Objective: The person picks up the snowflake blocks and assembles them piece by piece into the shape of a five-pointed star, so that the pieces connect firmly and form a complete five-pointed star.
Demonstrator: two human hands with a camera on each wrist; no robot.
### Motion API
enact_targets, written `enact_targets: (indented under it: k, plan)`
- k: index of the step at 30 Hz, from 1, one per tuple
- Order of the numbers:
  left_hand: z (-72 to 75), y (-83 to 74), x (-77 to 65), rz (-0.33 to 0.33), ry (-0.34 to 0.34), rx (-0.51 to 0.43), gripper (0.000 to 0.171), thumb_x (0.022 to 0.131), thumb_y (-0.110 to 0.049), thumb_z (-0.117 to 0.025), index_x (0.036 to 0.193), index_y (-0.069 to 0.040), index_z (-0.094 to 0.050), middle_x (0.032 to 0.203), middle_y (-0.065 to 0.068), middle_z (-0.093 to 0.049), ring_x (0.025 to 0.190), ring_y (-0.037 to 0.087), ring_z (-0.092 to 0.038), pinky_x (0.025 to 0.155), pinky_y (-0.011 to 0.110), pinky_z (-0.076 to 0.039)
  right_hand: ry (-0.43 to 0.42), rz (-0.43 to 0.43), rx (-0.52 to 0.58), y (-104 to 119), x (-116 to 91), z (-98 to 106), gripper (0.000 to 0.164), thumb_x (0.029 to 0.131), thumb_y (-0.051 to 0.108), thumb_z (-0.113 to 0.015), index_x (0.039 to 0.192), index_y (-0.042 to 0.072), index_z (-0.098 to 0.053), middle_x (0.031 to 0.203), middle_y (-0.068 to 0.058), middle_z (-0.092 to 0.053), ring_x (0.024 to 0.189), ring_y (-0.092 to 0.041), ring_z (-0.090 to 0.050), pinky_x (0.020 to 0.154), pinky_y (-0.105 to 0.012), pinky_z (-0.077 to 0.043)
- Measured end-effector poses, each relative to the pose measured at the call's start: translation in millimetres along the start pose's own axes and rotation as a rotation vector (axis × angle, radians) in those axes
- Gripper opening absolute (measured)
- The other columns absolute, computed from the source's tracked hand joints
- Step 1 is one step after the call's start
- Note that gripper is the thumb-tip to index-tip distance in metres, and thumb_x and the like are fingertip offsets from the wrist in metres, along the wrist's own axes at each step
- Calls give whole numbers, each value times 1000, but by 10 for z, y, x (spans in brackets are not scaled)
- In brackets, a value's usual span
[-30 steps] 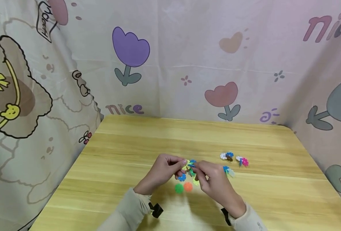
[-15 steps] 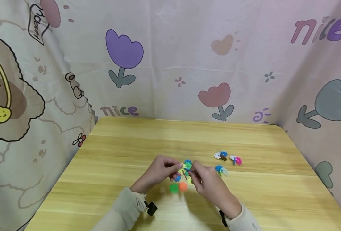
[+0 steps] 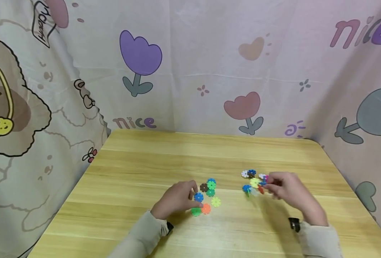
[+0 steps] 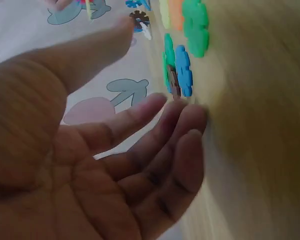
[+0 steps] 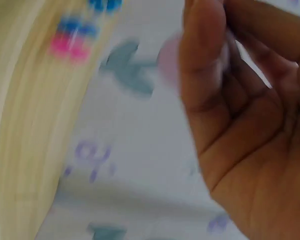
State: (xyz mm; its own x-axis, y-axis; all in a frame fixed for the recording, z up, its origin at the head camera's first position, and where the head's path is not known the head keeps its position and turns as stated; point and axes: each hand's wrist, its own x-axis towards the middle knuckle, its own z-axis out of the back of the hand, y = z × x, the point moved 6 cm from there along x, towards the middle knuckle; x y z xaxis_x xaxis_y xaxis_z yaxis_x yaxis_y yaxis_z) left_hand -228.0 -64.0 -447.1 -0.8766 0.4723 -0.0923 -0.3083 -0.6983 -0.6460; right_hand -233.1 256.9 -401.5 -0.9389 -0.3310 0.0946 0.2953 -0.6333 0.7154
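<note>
My right hand (image 3: 290, 191) pinches a joined cluster of plastic snowflake discs (image 3: 255, 182), with yellow, blue and red pieces showing, above the right side of the table. The right wrist view shows that hand (image 5: 260, 110) with the cluster out of sight. My left hand (image 3: 175, 197) holds nothing; its fingers and thumb are spread at the edge of loose discs. Nearest to it are a blue disc (image 3: 198, 197), a green disc (image 3: 195, 211) and an orange disc (image 3: 206, 209). Beyond lie a brown disc (image 3: 204, 187) and a yellow disc (image 3: 215, 202).
Joined disc clusters lie at the right: one white, blue and brown (image 3: 249, 173), one blue, green and pale (image 3: 246, 188), and a white and pink one (image 3: 262, 176) partly behind my right hand. The wooden table (image 3: 139, 161) meets a printed curtain (image 3: 184, 46) at the back.
Both hands were together over the loose discs, working on the yellow and blue pieces. The right hand has carried the cluster rightward; the left has let go and lowered, its fingers spread.
</note>
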Motion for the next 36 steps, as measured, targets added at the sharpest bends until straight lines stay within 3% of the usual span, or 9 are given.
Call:
enact_targets:
  k: [3, 8, 13, 23, 27, 30, 33, 36]
  plan:
    - [-34, 4, -14, -3, 19, 40, 36, 80, -34, -92, 89, -13, -64, 73, -8, -56, 64, 9, -51, 57, 28, -44, 79, -92, -20, -240, -82, 123, 21, 94, -5, -70, 77, 4, -61, 64, -7, -62, 50, -14, -58, 46, -31, -53]
    - [-117, -16, -20, -34, 23, 76, 40, 71, -31, -97, 78, -16, -61, 72, -11, -54, 64, 6, -49, 58, 25, -44, 180, -127, 3, -461, -125, 106, 23, 97, -5, -65, 76, 2, -58, 62, -6, -63, 52, -17, -61, 47, -32, -55]
    - [-190, -67, -29, -58, 29, 95, 39, 71, -25, -97, 78, -15, -60, 70, -12, -52, 63, 5, -47, 58, 24, -44, 192, -164, -13, -560, -123, 80, 23, 95, -7, -64, 76, 3, -57, 62, -6, -63, 51, -21, -63, 47, -32, -55]
    - [-165, -44, -9, -45, 31, 108, 38, 71, -22, -98, 78, -14, -61, 70, -11, -51, 62, 6, -45, 58, 23, -43, 216, -265, -8, -669, -107, 33, 22, 97, -7, -62, 78, 3, -56, 60, -7, -61, 51, -24, -61, 46, -33, -53]
    - [-149, -41, 0, -45, 40, 75, 38, 71, -21, -98, 77, -14, -61, 70, -10, -52, 64, 6, -46, 59, 23, -43, 212, -260, -27, -646, -125, 68, 19, 95, -2, -67, 80, 3, -58, 59, -7, -61, 51, -23, -60, 45, -32, -51]
    - [-113, -11, 10, -30, 44, 7, 32, 78, -18, -92, 76, -14, -61, 70, -8, -52, 64, 7, -47, 59, 24, -43, 189, -259, -80, -572, -145, 118, 18, 94, 0, -71, 80, 4, -59, 60, -5, -60, 50, -22, -59, 43, -31, -50]
    - [-60, 45, 48, 2, 3, -47, 25, 88, -14, -85, 80, -13, -60, 72, -5, -54, 64, 11, -48, 59, 26, -43, 162, -240, -147, -393, -140, 127, 18, 94, 1, -70, 80, 5, -60, 63, -4, -60, 50, -21, -58, 41, -29, -48]
    - [-38, 90, 112, 33, -42, -45, 21, 91, -15, -82, 90, -11, -61, 78, -2, -56, 70, 15, -50, 62, 29, -45, 158, -161, -169, -116, -85, 30, 17, 94, 2, -71, 81, 6, -61, 66, -2, -60, 49, -17, -57, 43, -29, -48]
